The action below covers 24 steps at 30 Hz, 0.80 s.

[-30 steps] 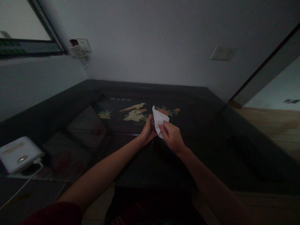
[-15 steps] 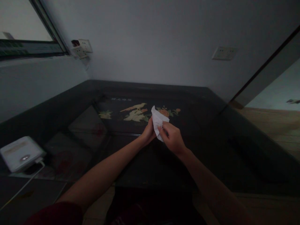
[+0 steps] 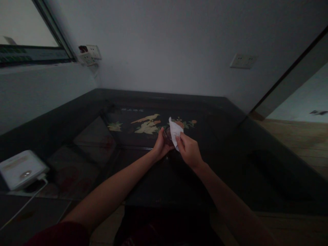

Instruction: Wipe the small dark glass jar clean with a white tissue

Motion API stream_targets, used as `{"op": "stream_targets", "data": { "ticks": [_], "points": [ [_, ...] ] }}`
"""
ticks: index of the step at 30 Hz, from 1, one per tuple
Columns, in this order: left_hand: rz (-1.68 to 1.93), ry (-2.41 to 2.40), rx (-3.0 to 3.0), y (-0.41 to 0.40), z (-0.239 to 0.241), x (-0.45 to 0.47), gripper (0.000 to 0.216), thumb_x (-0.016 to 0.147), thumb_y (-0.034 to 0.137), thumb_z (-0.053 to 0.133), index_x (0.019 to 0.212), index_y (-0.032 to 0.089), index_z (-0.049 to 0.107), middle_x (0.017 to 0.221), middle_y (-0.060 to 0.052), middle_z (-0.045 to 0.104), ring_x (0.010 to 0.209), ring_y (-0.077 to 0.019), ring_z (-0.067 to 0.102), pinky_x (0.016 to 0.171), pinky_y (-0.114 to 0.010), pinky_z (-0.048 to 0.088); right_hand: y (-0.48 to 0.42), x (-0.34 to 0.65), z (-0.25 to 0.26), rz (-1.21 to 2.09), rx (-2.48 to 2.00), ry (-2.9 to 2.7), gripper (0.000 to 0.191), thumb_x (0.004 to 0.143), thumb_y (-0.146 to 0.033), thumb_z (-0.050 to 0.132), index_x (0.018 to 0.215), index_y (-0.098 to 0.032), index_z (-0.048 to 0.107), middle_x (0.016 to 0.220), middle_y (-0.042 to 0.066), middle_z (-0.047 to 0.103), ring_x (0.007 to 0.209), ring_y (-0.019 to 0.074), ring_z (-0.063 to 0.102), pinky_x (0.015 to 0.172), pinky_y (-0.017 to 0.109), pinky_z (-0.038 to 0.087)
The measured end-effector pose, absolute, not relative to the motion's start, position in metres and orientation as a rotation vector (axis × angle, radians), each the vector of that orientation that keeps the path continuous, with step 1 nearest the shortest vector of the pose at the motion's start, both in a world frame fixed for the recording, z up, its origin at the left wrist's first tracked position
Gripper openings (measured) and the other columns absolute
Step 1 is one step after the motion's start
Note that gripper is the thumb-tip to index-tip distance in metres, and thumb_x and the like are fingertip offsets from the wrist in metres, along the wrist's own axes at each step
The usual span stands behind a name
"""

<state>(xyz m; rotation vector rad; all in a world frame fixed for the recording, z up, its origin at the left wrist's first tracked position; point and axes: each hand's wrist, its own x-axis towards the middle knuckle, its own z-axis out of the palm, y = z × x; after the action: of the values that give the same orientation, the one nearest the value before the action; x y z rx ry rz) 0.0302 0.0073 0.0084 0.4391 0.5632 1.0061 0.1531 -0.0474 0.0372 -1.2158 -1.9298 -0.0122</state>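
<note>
Both my hands meet above the middle of a dark glass-topped table (image 3: pixel 210 164). My right hand (image 3: pixel 189 151) pinches a white tissue (image 3: pixel 174 131), pressing it against a small clear glass-like object (image 3: pixel 167 135). My left hand (image 3: pixel 162 145) is wrapped round that object from the left. The room is dim, so I cannot make out what the object is. Under the glass lies a painted panel with birds and flowers (image 3: pixel 148 124).
A white box-like device (image 3: pixel 22 169) with a white cable (image 3: pixel 25 201) sits at the table's left edge. Wall sockets (image 3: pixel 88 54) hang in the left corner and another socket (image 3: pixel 243 60) on the back wall. A wooden floor (image 3: pixel 299 136) and a doorway lie to the right.
The tissue has folded in tighter and shifted slightly right against the object. Both hands stay in nearly the same place.
</note>
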Motion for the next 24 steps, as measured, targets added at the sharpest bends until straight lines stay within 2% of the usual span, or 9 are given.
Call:
{"op": "stream_targets", "data": {
  "ticks": [4, 8, 15, 20, 24],
  "points": [
    [1.041, 0.546, 0.419, 0.009, 0.008, 0.031, 0.049, 0.095, 0.046, 0.032, 0.095, 0.013, 0.068, 0.076, -0.008, 0.072, 0.072, -0.0196, 0.067, 0.076, -0.031, 0.053, -0.051, 0.148, 0.036, 0.022, -1.145, -1.967, 0.029, 0.098, -0.03, 0.036, 0.072, -0.021, 0.048, 0.067, 0.003, 0.058, 0.057, 0.0153, 0.053, 0.057, 0.027, 0.039],
    [1.055, 0.542, 0.488, 0.007, 0.009, 0.034, 0.045, 0.095, 0.042, 0.034, 0.096, 0.013, 0.068, 0.076, -0.007, 0.072, 0.072, -0.0178, 0.067, 0.074, -0.026, 0.052, -0.05, 0.147, 0.034, 0.074, -1.098, -1.981, 0.029, 0.098, -0.031, 0.034, 0.077, -0.021, 0.051, 0.071, 0.004, 0.061, 0.06, 0.0165, 0.055, 0.061, 0.027, 0.042],
    [0.975, 0.593, 0.553, 0.006, 0.007, 0.032, 0.047, 0.092, 0.052, 0.037, 0.1, 0.016, 0.066, 0.087, -0.007, 0.072, 0.079, -0.0198, 0.066, 0.076, -0.033, 0.053, -0.041, 0.154, 0.032, 0.091, -1.217, -1.872, 0.029, 0.098, -0.033, 0.033, 0.085, -0.019, 0.055, 0.078, 0.007, 0.062, 0.07, 0.0179, 0.058, 0.067, 0.027, 0.043],
    [0.999, 0.569, 0.462, 0.008, 0.007, 0.031, 0.051, 0.093, 0.053, 0.033, 0.093, 0.014, 0.067, 0.081, -0.008, 0.071, 0.076, -0.0192, 0.065, 0.077, -0.034, 0.053, -0.042, 0.156, 0.034, 0.176, -1.277, -1.832, 0.031, 0.097, -0.034, 0.036, 0.079, -0.018, 0.055, 0.068, 0.004, 0.059, 0.062, 0.0166, 0.056, 0.059, 0.026, 0.038],
    [1.045, 0.572, 0.402, 0.008, 0.008, 0.032, 0.049, 0.093, 0.052, 0.034, 0.091, 0.015, 0.067, 0.08, -0.007, 0.071, 0.072, -0.0183, 0.064, 0.075, -0.033, 0.052, -0.045, 0.156, 0.035, 0.238, -1.253, -1.813, 0.031, 0.096, -0.036, 0.039, 0.081, -0.017, 0.058, 0.068, 0.003, 0.06, 0.061, 0.0153, 0.056, 0.059, 0.025, 0.036]
  ]
}}
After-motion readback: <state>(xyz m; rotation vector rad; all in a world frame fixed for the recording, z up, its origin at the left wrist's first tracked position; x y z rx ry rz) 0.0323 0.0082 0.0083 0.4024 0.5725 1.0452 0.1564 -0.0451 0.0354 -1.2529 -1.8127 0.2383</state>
